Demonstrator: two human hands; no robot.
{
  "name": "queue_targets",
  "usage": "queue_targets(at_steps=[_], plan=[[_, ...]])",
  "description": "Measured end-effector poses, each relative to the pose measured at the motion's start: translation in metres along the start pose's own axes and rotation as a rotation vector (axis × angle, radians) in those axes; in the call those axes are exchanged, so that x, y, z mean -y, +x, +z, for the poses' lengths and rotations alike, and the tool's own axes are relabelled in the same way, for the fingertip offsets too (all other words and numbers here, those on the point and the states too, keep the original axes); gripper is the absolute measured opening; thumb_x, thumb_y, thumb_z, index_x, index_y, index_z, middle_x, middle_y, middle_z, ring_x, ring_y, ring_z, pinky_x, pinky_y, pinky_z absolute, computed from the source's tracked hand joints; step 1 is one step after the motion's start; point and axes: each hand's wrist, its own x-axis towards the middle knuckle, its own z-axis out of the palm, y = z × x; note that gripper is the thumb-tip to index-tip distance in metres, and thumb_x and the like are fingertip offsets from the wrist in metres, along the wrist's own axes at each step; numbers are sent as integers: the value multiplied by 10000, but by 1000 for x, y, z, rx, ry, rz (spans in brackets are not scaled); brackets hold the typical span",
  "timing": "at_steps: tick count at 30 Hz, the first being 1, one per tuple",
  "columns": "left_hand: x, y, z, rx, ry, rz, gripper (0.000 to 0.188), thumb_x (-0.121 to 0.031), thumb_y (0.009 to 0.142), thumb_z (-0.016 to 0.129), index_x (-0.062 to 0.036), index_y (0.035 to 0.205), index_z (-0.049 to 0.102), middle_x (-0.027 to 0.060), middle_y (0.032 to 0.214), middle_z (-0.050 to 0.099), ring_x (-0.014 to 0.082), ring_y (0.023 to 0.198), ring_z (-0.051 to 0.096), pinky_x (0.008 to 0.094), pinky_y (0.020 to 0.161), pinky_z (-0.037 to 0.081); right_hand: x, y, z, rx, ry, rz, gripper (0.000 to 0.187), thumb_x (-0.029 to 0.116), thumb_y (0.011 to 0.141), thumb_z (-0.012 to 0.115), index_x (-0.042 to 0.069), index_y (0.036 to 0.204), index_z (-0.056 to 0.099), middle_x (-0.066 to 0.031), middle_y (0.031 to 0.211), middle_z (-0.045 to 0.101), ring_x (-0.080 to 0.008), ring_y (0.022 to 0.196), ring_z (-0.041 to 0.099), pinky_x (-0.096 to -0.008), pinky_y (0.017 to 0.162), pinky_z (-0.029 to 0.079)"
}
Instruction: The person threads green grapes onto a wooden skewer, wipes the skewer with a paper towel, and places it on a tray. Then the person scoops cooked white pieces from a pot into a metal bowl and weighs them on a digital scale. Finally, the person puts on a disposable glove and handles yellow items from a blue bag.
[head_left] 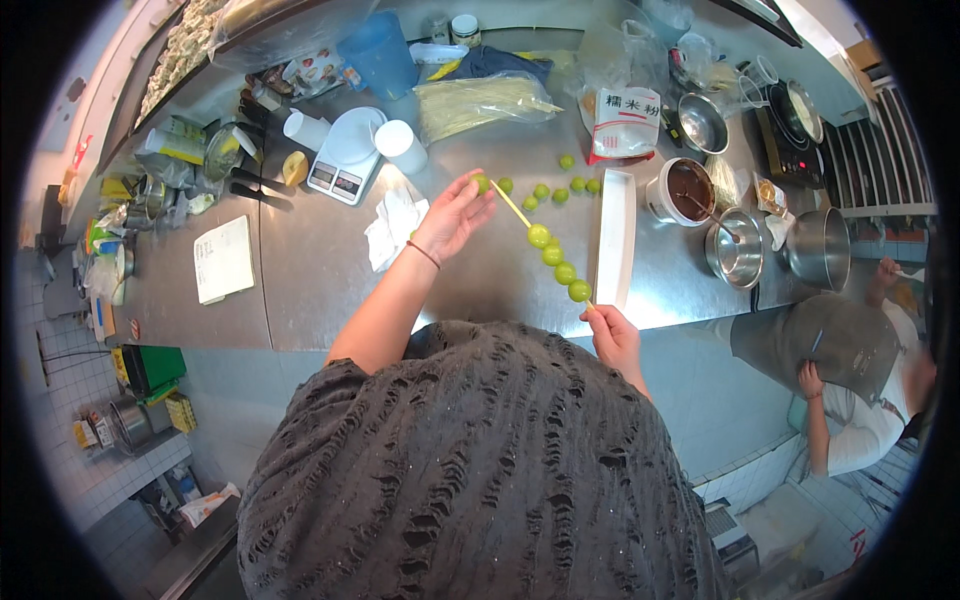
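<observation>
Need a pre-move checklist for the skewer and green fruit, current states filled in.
1. Right hand grips the lower end of the skewer: ok.
2. Left hand holds a single green fruit: ok.
3. Bare stick remains beyond the four threaded fruits: ok.
4. Held fruit touches the skewer's tip: cannot tell.
5. More loose fruits on the steel table: ok.

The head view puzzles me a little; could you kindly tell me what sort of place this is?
It looks like a commercial kitchen or food workshop, judging by the long metal counter, the kitchen scale on it and the black cooktop toward the right.
</observation>
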Motion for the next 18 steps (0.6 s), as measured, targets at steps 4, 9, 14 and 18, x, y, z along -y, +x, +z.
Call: queue_targets(at_steps=[4,9,14,18], plan=[[-3,-5,8,-5,215,144,442,-47,961,619,-50,1379,478,97,1274,560,198,1158,599,347,1038,503,3,-4,-3,-10,79,31,185,159,1004,583,10,997,693,91,648,459,-11,581,356,-202,529,284],[-3,-10,12,30,291,212,486,42,924,615,-39,1383,475,112,1340,521,212,1165,593,340,1054,492,6,-8,-4,2,34,47,189,165,1007,579,10,985,685,96,649,446,-14,590,356,-206,529,279],[-2,-13,12,76,323,205,473,71,912,605,-34,1362,502,75,1363,519,198,1168,584,338,1053,492,6,-7,-3,13,-16,45,190,165,1004,584,3,983,680,82,670,487,-31,611,389,-216,544,316],[-3,-16,12,91,311,194,479,79,909,602,-36,1364,509,70,1367,521,190,1173,582,327,1052,489,5,-7,-3,21,-106,-16,188,170,997,596,4,989,686,64,667,512,-39,619,416,-223,548,343]])
